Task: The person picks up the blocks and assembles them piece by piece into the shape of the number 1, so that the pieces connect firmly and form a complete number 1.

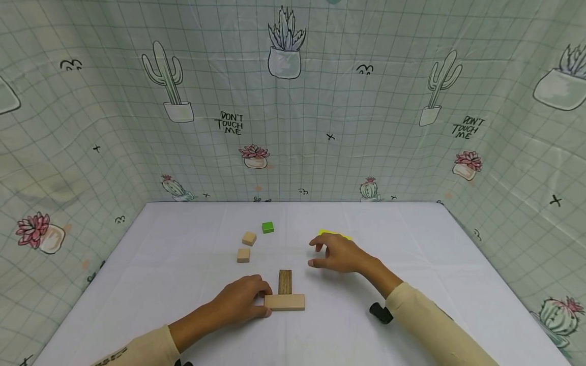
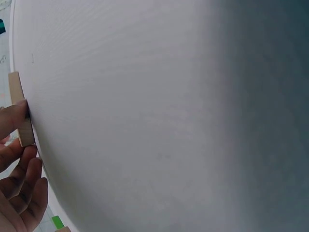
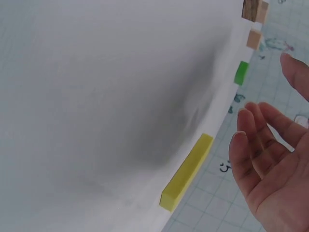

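With my left hand (image 1: pixel 241 301) I pinch the left end of a pale, rectangular wooden block (image 1: pixel 286 303) on the white worktop (image 1: pixel 329 335), just in front of a dark-brown, grained wooden block (image 1: pixel 285 282). My right hand (image 1: pixel 341 253) hangs free, fingers loosely bent, near a long, bar-shaped yellow block (image 3: pixel 187 173).

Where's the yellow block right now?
The yellow block shows whole in the right wrist view; in the head view it lies right of the green block, partly hidden behind the right hand.
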Available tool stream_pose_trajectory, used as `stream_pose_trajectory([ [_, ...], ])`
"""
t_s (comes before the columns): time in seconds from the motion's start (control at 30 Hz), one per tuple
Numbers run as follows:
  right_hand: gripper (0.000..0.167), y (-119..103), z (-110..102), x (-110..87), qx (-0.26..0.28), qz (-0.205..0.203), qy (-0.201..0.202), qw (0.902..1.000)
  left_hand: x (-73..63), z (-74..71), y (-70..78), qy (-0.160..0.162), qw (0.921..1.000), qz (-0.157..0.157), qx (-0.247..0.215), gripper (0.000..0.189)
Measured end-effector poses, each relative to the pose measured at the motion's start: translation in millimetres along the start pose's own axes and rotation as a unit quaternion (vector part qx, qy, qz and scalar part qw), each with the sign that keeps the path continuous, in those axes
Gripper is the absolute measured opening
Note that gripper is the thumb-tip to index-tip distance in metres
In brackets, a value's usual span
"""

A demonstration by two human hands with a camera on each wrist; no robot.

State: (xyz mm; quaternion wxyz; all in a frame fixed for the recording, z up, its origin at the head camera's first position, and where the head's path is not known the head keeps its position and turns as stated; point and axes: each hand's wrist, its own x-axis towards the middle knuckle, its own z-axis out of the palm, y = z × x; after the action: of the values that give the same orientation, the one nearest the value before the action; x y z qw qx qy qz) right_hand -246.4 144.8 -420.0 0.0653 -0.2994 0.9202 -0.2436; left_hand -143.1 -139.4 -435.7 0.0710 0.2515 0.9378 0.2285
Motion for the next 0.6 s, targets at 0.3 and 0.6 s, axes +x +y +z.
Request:
stream_pose_trajectory([
  [0.3, 0.052, 9.5, -5.9, -2.0, 0.007, 0.020, 0.004, 0.9998, -0.2, -0.1, 0.2, -0.002, 1.0000, -0.005, -0.007, 0.028],
  [0.6, 0.052, 18.5, -10.6, -2.5, 0.013, 0.045, 0.017, 0.9988, 0.1, -0.1, 0.3, -0.004, 0.9999, -0.009, -0.012, 0.028],
])
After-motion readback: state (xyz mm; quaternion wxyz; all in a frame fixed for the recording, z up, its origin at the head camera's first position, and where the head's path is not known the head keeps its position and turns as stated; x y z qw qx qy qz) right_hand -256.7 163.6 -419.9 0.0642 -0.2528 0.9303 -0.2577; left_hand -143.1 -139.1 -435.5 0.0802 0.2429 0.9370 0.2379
